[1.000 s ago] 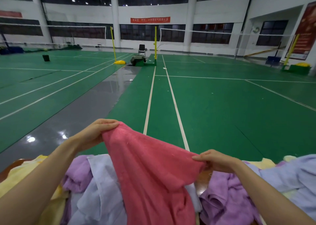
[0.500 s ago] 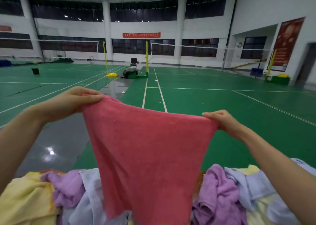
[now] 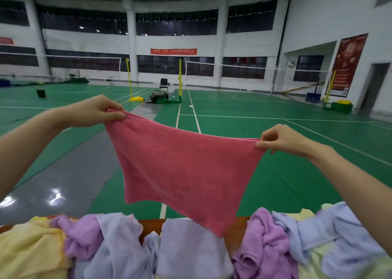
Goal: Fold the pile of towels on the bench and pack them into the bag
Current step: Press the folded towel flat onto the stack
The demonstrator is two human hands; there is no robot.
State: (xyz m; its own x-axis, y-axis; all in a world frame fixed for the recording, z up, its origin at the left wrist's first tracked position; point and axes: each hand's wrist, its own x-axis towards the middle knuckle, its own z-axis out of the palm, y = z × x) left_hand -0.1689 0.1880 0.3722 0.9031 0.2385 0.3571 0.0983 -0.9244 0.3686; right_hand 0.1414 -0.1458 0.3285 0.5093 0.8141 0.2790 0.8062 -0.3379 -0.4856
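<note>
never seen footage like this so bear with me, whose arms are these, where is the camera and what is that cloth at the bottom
No machine here: a person wears a wide-angle camera on the head, so the view looks forward and down over their own arms. The left hand and right hand each pinch a top corner of a pink towel, holding it spread out over a bench. On the bench lies an unfolded pile: a yellow towel, purple towels, pale blue towels. No bag is in view.
</note>
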